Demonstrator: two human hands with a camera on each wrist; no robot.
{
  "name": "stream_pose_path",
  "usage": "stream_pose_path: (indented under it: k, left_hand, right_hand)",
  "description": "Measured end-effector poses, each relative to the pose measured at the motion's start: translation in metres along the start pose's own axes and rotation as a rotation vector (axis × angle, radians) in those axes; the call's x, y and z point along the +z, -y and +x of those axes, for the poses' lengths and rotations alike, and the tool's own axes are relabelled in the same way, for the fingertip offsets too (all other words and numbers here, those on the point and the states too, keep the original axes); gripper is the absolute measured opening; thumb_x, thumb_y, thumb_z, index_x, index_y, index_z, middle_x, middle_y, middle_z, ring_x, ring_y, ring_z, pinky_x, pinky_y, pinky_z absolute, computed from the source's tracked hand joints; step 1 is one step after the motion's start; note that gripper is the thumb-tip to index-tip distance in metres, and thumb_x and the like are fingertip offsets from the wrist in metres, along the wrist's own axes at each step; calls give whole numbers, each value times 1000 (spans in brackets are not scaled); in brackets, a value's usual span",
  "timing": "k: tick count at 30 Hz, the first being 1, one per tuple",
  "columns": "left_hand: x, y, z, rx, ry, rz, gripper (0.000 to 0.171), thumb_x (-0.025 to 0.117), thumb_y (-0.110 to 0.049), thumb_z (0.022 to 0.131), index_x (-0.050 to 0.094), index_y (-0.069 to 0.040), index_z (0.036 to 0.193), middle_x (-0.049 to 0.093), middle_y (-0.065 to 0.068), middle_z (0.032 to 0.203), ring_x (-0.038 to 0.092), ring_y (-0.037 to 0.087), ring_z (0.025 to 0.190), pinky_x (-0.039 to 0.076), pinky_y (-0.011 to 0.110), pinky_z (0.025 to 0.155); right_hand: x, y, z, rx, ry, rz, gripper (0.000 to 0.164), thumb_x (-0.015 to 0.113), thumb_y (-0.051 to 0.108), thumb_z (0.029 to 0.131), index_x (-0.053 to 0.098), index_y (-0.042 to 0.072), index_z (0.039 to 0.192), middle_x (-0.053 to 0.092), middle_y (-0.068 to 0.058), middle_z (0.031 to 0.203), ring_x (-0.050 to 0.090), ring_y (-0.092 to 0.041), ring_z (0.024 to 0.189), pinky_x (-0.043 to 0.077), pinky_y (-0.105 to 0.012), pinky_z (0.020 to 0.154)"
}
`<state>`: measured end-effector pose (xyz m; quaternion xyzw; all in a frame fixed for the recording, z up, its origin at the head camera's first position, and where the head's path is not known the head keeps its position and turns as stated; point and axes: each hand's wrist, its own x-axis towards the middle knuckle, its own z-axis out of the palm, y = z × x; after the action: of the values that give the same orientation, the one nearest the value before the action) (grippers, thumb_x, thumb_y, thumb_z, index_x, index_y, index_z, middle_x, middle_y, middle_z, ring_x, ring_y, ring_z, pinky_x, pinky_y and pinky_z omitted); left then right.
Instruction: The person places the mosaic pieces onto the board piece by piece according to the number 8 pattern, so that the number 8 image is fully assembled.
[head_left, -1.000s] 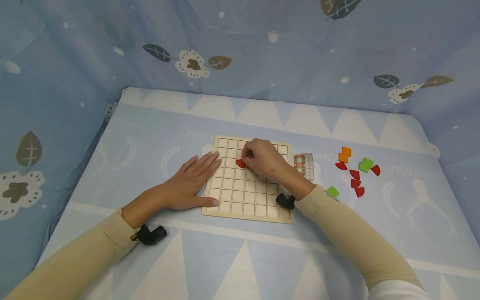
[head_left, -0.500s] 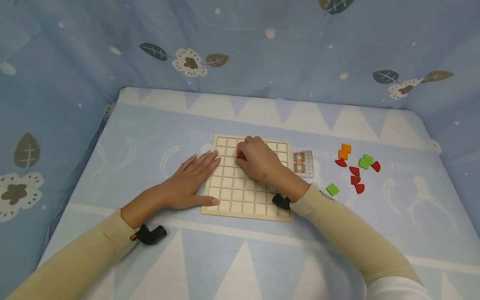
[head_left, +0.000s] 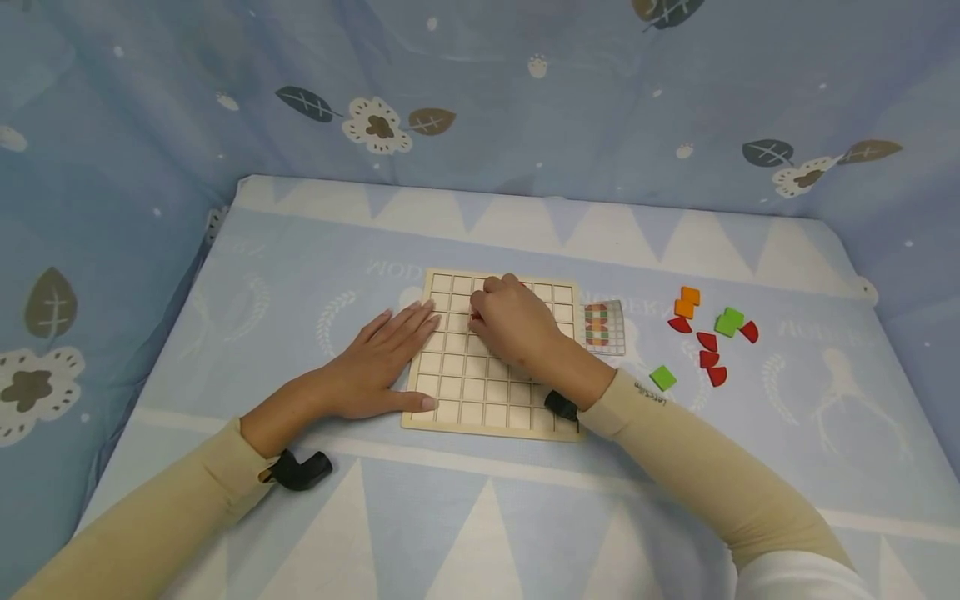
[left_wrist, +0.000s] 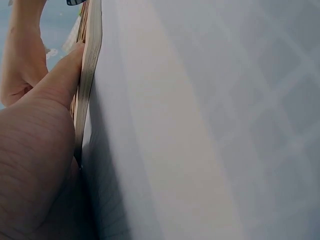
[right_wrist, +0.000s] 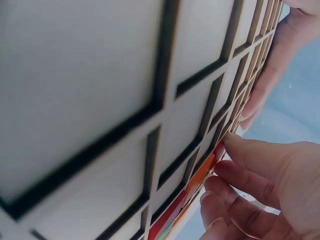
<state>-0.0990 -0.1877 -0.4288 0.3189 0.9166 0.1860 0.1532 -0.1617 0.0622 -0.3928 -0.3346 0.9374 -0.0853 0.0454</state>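
Left hand (head_left: 378, 367) is lying flat across the left edge of the wooden grid board (head_left: 491, 392), fingers straight and pointing toward the board's far side, thumb resting near the board's near-left corner; it is grasping nothing. Right hand (head_left: 517, 321) is arching over the board's upper middle, its forearm crossing the board's right edge; fingers are curling, thumb and forefinger closing tip to tip on a red piece (right_wrist: 219, 150) at the board's cells. An orange piece (right_wrist: 200, 172) is sitting beside it on the board. The table (head_left: 420, 517), covered in pale blue cloth with white triangles, is spreading on all sides of the board; a blue curtain (head_left: 487, 100) printed with leaves and flowers is hanging beyond it. A patterned card (head_left: 604, 327) is lying at the board's right edge; loose orange pieces (head_left: 687, 302), green pieces (head_left: 729, 322) and red quarter-rounds (head_left: 708, 358) are lying farther right of the board. The board is looking roughly square, its sides running away from the person; the fingers are hiding the red piece's long axis, direction unclear.
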Motion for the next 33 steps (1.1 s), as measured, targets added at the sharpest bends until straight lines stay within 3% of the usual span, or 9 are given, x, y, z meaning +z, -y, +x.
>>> stream_pose_path:
  k: [11, 22, 27, 33]
  left_hand:
    - [-1, -1, 5, -10, 32, 21, 112, 61, -69, 95, 2, -7, 169, -7, 8, 176, -10, 26, 160, -5, 53, 126]
    - [0, 1, 5, -30, 41, 16, 114, 61, -71, 94, 1, -9, 169, -9, 6, 176, -12, 23, 160, -6, 52, 126]
    - [1, 2, 4, -35, 44, 24, 114, 60, -72, 94, 0, -10, 169, -10, 5, 175, -13, 21, 160, -7, 51, 126]
    - [-1, 0, 3, -33, 42, 24, 114, 60, -72, 94, -1, -11, 169, -11, 5, 175, -14, 22, 160, -8, 51, 126]
  right_hand:
    - [-1, -8, -4, -12, 15, -18, 19, 71, 25, 102, 70, 9, 91, 60, -4, 91, 54, -24, 82, 52, -36, 72]
    - [-9, -12, -9, 1, 36, 15, 16, 73, 23, 100, 72, 8, 101, 63, -6, 100, 53, -25, 88, 52, -35, 74]
    - [-20, -22, -26, 51, 47, 119, 16, 70, 20, 100, 75, 8, 109, 64, -6, 104, 53, -26, 92, 51, -36, 74]
    - [-37, -49, -62, 115, 33, 215, 20, 69, 17, 101, 76, 5, 115, 71, -9, 112, 62, -29, 104, 55, -43, 89]
